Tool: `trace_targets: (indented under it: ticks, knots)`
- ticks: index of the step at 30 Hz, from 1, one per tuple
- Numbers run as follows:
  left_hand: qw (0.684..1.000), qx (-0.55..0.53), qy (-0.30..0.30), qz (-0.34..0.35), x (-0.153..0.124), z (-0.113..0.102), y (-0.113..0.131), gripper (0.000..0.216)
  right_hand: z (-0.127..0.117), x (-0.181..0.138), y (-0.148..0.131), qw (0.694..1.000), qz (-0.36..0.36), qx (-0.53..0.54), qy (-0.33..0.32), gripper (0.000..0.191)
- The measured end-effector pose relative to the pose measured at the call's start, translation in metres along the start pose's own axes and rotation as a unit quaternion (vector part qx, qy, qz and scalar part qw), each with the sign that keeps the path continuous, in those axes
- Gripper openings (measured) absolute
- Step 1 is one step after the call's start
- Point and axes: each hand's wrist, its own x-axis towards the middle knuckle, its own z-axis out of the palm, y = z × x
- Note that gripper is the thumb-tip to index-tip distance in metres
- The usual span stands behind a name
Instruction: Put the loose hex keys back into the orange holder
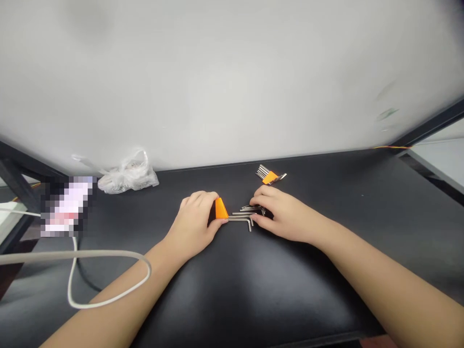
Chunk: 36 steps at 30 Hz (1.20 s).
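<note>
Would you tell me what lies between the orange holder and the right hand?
In the head view, loose hex keys lie on the black table between the orange holder and the right hand.

Black table set against a bare white wall, in soft, even light.

The table has a matte black top with a dull sheen of reflected light toward its near edge. Straight behind the table, a white wall fills the whole upper part of the view. The wall is plain apart from faint grey shading high up and a small greenish smudge above the table's far right corner. A dark frame bar runs slantwise up from that corner, and another dark bar stands at the table's left end. Beyond the table's right side lies a pale grey surface. Shadows on the table are soft and blurred at the edges.
</note>
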Motion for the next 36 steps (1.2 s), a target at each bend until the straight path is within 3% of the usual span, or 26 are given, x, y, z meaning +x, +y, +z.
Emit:
trace_targets:
  ticks: [5,10,16,21,29,36]
  knots:
    - [1.0,-0.001,-0.004,0.0,0.001,0.0,0.002,0.039,0.01,-0.001,-0.017,1.0,0.002,-0.019,0.002,0.021]
    - [1.0,0.0,-0.003,0.006,0.0,-0.001,0.001,0.04,0.017,0.004,-0.016,1.0,-0.014,-0.013,0.012,0.017]
    - [1.0,0.003,-0.008,0.005,0.0,-0.001,0.0,0.039,-0.002,0.001,-0.004,0.999,-0.018,-0.034,0.0,0.022]
    - [1.0,0.015,-0.012,0.002,0.0,-0.002,0.001,0.039,-0.017,-0.009,-0.006,0.994,0.037,-0.094,-0.05,0.021]
    - [0.998,0.039,-0.023,-0.033,0.005,0.0,0.006,0.033,0.007,-0.009,-0.053,0.984,0.082,-0.159,-0.02,0.021]
    - [0.998,0.036,-0.026,-0.034,0.005,0.001,0.01,0.035,0.012,0.0,-0.051,0.988,0.08,-0.13,-0.001,0.006]
